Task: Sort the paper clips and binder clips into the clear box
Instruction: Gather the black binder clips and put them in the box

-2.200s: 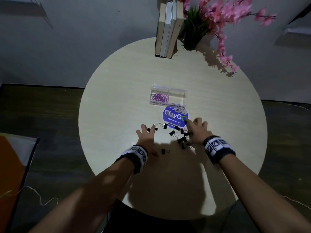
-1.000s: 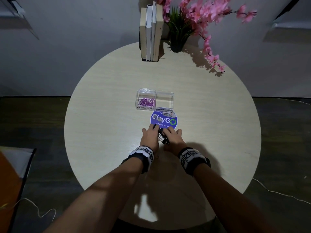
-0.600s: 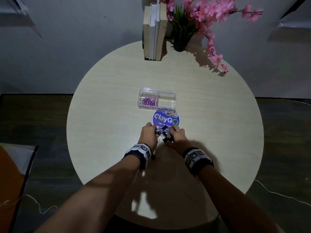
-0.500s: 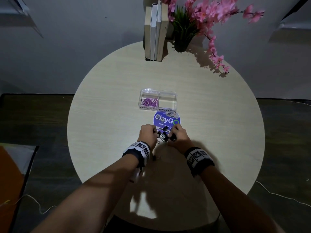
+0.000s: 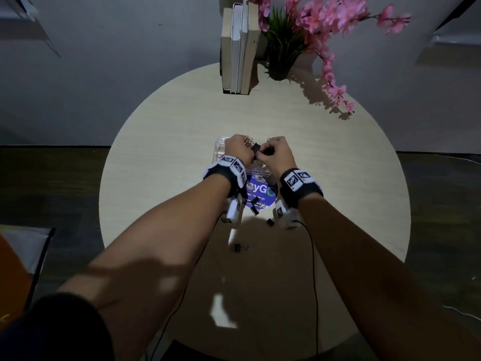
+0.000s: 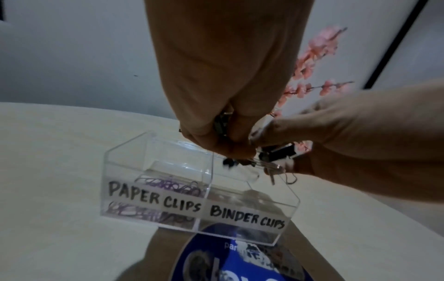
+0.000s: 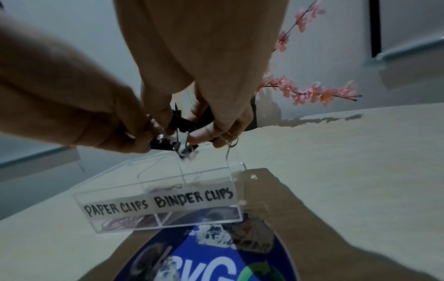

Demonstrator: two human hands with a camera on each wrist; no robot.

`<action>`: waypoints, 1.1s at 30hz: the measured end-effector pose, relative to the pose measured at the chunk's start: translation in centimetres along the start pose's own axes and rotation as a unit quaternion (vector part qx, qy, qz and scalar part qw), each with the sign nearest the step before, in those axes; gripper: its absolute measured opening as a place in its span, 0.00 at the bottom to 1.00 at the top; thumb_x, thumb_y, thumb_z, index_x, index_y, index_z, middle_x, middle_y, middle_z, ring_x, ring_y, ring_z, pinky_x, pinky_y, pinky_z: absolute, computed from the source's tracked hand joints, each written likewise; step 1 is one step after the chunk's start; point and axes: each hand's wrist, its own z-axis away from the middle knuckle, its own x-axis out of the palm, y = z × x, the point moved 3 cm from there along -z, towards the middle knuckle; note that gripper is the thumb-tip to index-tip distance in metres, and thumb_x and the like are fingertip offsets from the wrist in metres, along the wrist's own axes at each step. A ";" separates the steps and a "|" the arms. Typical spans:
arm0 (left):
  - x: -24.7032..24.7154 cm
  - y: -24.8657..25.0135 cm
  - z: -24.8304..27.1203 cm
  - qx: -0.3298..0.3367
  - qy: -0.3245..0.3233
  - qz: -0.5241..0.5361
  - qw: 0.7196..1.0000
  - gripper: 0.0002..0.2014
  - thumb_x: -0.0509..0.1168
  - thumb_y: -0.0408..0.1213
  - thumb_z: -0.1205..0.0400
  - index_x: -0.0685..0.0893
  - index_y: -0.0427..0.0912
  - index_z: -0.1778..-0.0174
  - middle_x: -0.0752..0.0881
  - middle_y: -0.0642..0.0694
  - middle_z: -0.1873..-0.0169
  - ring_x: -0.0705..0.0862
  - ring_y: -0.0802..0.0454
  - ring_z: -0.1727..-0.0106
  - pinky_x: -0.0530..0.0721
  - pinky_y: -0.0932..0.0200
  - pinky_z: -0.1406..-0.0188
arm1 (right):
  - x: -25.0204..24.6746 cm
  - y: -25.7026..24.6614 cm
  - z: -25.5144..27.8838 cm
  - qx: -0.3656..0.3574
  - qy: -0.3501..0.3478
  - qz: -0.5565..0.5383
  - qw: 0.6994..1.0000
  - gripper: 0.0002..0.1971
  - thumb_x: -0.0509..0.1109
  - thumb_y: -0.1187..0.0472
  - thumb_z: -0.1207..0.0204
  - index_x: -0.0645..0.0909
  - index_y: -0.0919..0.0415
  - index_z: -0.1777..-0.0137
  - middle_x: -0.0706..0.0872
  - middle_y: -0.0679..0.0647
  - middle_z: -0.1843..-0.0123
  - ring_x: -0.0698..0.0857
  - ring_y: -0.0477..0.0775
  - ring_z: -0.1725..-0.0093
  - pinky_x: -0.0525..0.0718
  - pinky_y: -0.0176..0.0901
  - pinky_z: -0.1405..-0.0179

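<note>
The clear box (image 6: 153,195) has two compartments labelled PAPER CLIPS and BINDER CLIPS. Purple paper clips (image 6: 168,185) lie in its left compartment. My left hand (image 5: 244,147) and right hand (image 5: 268,149) are pressed together just above the box, over its binder-clip side. Together they grip a bunch of black binder clips (image 5: 256,148), whose wire handles hang down. The wrist views show the bunch (image 6: 276,152) (image 7: 179,123) held between curled fingers. Three loose binder clips (image 5: 253,209) (image 5: 270,222) (image 5: 237,248) lie on the table nearer to me.
A round blue ClayGo sticker (image 5: 260,190) sits on the round wooden table (image 5: 156,178) just in front of the box. Upright books (image 5: 239,48) and a pink flower plant (image 5: 299,35) stand at the far edge. A black cable (image 5: 312,256) hangs from my right wrist.
Both hands gathered the binder clips near the sticker, then lifted them off the table and carried them forward to above the box. Three clips stayed behind on the table.
</note>
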 end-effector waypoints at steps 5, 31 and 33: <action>1.3 0.7 -1.3 -0.013 -0.060 -0.081 0.995 0.05 0.65 0.26 0.25 0.84 0.27 0.63 0.87 0.25 0.49 0.86 0.33 0.47 0.80 0.51 0.60 | 0.5 -0.9 -1.3 0.008 -0.023 0.076 0.997 0.05 0.68 0.75 0.28 0.83 0.75 0.54 0.82 0.67 0.45 0.82 0.61 0.51 0.77 0.33 0.55; 4.6 -12.3 15.4 0.013 -0.232 -0.234 0.944 0.28 0.73 0.32 0.34 0.68 0.36 0.41 0.69 0.32 0.42 0.76 0.28 0.49 0.78 0.45 0.61 | 1.8 6.2 12.3 -0.008 -0.255 0.316 0.914 0.51 0.84 0.68 0.42 0.56 0.52 0.24 0.59 0.68 0.28 0.68 0.71 0.36 0.77 0.63 0.37; 5.2 -12.3 17.4 0.040 -0.209 -0.170 0.962 0.21 0.65 0.28 0.32 0.72 0.37 0.43 0.68 0.34 0.45 0.74 0.34 0.48 0.76 0.49 0.62 | 2.4 6.2 12.1 0.008 -0.241 0.279 0.930 0.48 0.80 0.72 0.38 0.56 0.53 0.23 0.57 0.67 0.25 0.64 0.72 0.31 0.75 0.62 0.35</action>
